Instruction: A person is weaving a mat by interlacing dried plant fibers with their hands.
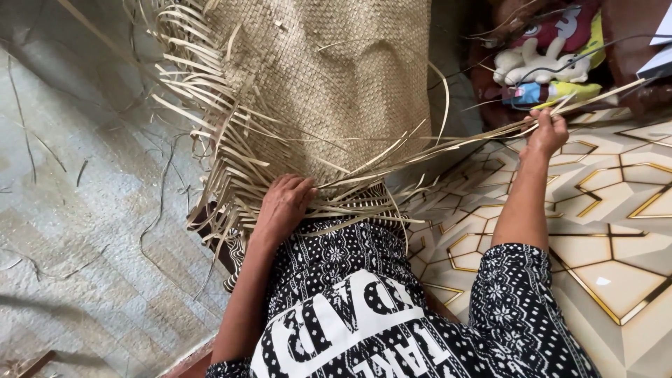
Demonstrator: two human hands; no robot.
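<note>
A tan woven straw mat (pixel 329 77) lies in front of me, with loose unwoven strips fraying out along its left and near edges. My left hand (pixel 283 204) presses flat on the loose strips at the mat's near edge, over my lap. My right hand (pixel 546 131) is stretched out to the right and is closed on a bundle of long straw strips (pixel 448 143), pulled taut away from the mat.
A patterned tile floor (pixel 616 231) with gold lines lies to the right. A pale woven floor covering (pixel 77 231) with stray strips lies to the left. A soft toy and a cable (pixel 546 56) sit at the upper right.
</note>
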